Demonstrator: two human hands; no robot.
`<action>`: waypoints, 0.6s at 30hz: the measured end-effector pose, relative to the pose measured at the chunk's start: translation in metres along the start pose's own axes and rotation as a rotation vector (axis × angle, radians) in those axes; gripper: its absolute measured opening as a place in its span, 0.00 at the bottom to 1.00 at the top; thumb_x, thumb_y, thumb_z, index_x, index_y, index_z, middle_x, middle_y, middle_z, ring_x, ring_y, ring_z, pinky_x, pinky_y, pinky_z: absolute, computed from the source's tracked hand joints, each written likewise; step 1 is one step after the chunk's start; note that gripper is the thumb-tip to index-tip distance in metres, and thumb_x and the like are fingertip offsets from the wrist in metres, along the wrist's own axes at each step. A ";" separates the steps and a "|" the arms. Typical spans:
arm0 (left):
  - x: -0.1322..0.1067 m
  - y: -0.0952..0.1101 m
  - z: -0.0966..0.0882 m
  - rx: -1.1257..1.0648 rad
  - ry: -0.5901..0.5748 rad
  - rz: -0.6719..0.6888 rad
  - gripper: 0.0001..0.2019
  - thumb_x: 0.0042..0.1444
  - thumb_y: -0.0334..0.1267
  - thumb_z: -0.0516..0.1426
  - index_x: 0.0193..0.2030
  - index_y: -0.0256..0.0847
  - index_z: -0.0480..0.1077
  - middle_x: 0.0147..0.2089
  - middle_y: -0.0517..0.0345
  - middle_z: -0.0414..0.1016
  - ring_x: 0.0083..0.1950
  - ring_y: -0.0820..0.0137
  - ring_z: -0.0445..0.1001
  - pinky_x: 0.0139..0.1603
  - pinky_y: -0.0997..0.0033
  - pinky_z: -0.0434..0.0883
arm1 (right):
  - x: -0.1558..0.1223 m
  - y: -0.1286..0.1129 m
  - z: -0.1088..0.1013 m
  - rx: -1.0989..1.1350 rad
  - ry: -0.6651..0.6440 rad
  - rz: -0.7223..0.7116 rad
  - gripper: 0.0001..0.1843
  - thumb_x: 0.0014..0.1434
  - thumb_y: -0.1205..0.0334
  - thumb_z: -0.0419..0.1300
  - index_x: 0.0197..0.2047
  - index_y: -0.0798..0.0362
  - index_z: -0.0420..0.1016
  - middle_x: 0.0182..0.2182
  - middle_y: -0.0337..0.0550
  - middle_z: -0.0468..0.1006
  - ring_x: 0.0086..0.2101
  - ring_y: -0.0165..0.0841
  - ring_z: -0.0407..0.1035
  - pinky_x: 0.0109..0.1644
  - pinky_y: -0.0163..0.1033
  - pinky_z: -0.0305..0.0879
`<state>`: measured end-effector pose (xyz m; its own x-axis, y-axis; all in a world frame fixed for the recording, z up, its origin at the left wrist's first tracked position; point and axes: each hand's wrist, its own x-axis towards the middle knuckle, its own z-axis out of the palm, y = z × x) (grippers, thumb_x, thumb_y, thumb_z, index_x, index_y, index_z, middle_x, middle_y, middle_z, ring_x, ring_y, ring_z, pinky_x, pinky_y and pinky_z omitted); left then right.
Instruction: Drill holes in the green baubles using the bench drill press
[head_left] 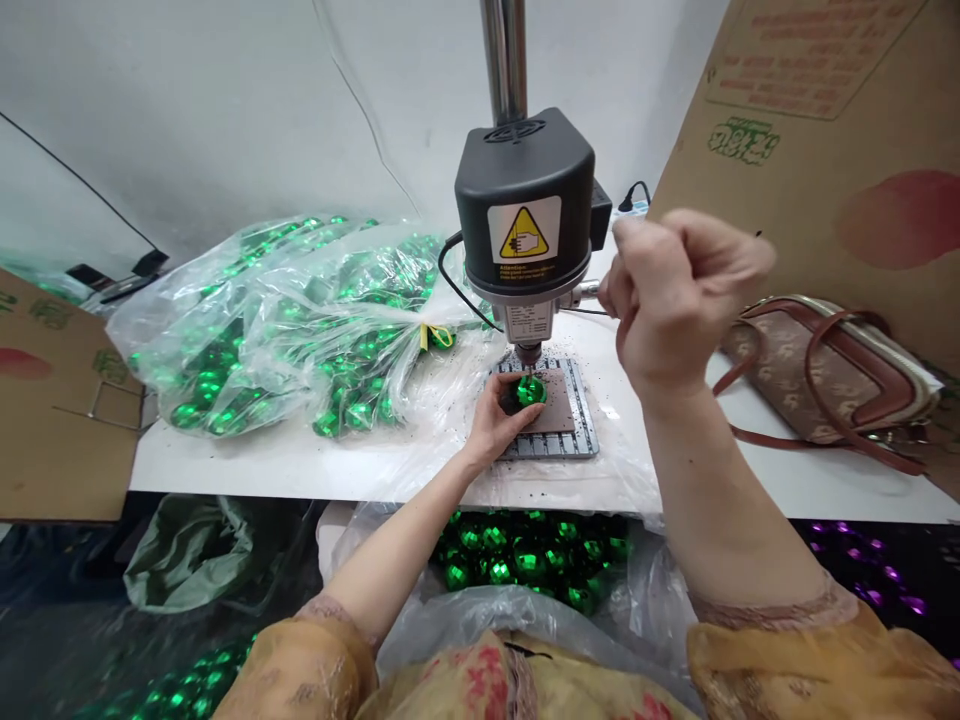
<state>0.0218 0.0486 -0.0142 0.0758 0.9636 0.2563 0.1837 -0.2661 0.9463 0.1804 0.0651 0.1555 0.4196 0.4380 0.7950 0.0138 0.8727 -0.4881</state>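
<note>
Under the spindle of a small black drill press (525, 190), a shiny green mirrored ball (532, 391) rests on a brown board (556, 405) over the slotted metal base (585, 435). My left hand (499, 412) wraps its thumb and fingers round the ball from the left. The chuck (529, 352) sits just above the ball; whether the bit touches it I cannot tell. Raised at the machine's right side, my right hand (671, 300) is closed in a fist round the end of the feed lever (585, 290), most of which it hides.
Clear plastic bags (277, 330) of green balls lie to the left. More green balls (525, 550) fill a bag at my lap. A brown handbag (832, 370) and a large carton (847, 150) stand at the right, another carton (60, 420) at the left. Dark bits litter the white table (247, 465).
</note>
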 end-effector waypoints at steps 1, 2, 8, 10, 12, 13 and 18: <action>-0.006 0.005 -0.004 0.066 0.046 0.028 0.22 0.51 0.44 0.70 0.48 0.41 0.70 0.46 0.52 0.77 0.49 0.61 0.76 0.54 0.60 0.71 | 0.006 -0.001 0.003 0.001 0.000 0.015 0.26 0.59 0.73 0.61 0.15 0.53 0.54 0.12 0.28 0.51 0.14 0.18 0.47 0.20 0.33 0.43; -0.014 0.011 -0.010 0.137 0.068 0.063 0.21 0.50 0.44 0.70 0.47 0.41 0.70 0.45 0.52 0.77 0.48 0.62 0.76 0.53 0.61 0.71 | 0.010 -0.001 0.005 -0.003 0.002 0.024 0.26 0.59 0.73 0.61 0.15 0.53 0.53 0.12 0.28 0.52 0.14 0.17 0.47 0.20 0.32 0.43; -0.099 0.043 -0.073 0.448 -0.552 0.223 0.16 0.55 0.44 0.66 0.47 0.43 0.71 0.42 0.55 0.77 0.41 0.65 0.76 0.42 0.66 0.72 | 0.011 -0.002 0.007 0.038 0.009 -0.009 0.24 0.58 0.72 0.59 0.16 0.50 0.53 0.11 0.29 0.53 0.14 0.21 0.50 0.21 0.34 0.44; -0.127 0.044 -0.093 0.625 -0.719 0.274 0.13 0.56 0.43 0.64 0.46 0.45 0.72 0.41 0.55 0.77 0.39 0.63 0.76 0.38 0.64 0.72 | 0.009 -0.003 0.006 0.058 0.019 -0.004 0.24 0.57 0.71 0.59 0.16 0.50 0.52 0.11 0.29 0.53 0.14 0.21 0.49 0.21 0.35 0.42; -0.145 0.040 -0.108 0.711 -0.775 0.319 0.12 0.56 0.43 0.65 0.46 0.49 0.74 0.39 0.55 0.79 0.36 0.62 0.76 0.36 0.63 0.72 | 0.008 -0.004 0.006 0.046 0.017 0.013 0.24 0.58 0.71 0.59 0.15 0.50 0.54 0.11 0.29 0.53 0.14 0.21 0.49 0.21 0.35 0.42; -0.149 0.037 -0.113 0.711 -0.768 0.332 0.11 0.56 0.42 0.65 0.47 0.50 0.75 0.39 0.56 0.79 0.35 0.63 0.76 0.36 0.62 0.72 | 0.007 -0.004 0.006 0.031 0.020 0.016 0.24 0.58 0.71 0.59 0.15 0.51 0.55 0.11 0.29 0.54 0.14 0.21 0.49 0.21 0.35 0.42; -0.098 0.024 -0.127 0.707 -0.323 0.355 0.10 0.61 0.30 0.55 0.43 0.48 0.75 0.39 0.54 0.80 0.41 0.62 0.79 0.43 0.61 0.75 | 0.005 -0.003 0.003 -0.009 0.026 0.019 0.26 0.58 0.71 0.61 0.14 0.53 0.54 0.11 0.29 0.54 0.13 0.18 0.50 0.21 0.34 0.42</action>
<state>-0.1052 -0.0495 0.0086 0.5006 0.7945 0.3438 0.6564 -0.6073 0.4476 0.1794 0.0651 0.1624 0.4431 0.4485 0.7762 0.0137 0.8624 -0.5061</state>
